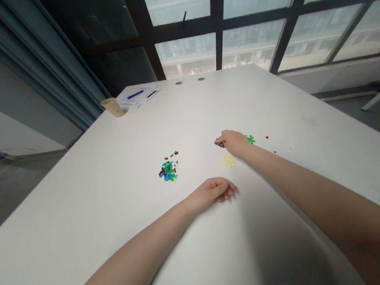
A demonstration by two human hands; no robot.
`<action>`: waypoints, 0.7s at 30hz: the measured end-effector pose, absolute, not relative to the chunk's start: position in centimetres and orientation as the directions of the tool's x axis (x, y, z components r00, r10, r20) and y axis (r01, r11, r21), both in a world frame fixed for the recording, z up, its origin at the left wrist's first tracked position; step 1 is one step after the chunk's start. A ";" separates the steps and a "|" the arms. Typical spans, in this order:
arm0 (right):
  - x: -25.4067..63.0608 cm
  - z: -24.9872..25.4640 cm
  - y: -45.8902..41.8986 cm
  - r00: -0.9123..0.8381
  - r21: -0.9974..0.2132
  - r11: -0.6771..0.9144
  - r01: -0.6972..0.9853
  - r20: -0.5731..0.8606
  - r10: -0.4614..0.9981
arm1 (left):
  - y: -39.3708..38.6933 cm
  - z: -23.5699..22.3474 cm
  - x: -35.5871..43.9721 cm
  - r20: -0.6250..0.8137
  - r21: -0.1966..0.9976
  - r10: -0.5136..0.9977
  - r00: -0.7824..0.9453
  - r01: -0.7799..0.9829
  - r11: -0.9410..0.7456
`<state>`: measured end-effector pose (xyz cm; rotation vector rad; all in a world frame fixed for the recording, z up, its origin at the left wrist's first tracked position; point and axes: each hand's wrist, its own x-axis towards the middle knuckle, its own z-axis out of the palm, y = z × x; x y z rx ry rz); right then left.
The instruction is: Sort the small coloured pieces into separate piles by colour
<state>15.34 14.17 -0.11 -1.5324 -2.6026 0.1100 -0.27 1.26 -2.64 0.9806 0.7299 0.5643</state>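
Observation:
My right hand (234, 141) reaches out over the white table (117, 218), fingers pinched at a small cluster of dark brown pieces (219, 143). A green pile (250, 139) lies just right of that hand, and a pale yellow pile (228, 161) sits just below it. My left hand (213, 192) rests on the table nearer to me with fingers curled under; whatever they hold, if anything, is hidden. A mixed heap of blue, green and brown pieces (168, 169) lies to the left of both hands.
A paper cup (112, 107) stands at the table's far left corner, beside papers with a blue pen (135, 94). A few stray tiny pieces, one red (267, 137), lie right of the green pile. Windows and a curtain are behind the table.

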 end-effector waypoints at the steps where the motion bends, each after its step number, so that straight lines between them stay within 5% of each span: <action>1: 15.3 -0.1 14.1 -0.480 -0.123 0.485 0.866 0.067 0.875 | 1.3 -2.6 -0.2 -0.292 0.885 0.716 0.634 -0.104 0.453; 21: 14.9 -0.1 14.1 -0.440 -0.114 0.441 0.890 0.033 0.897 | 1.3 -2.7 -0.1 -0.300 0.889 0.717 0.629 -0.089 0.450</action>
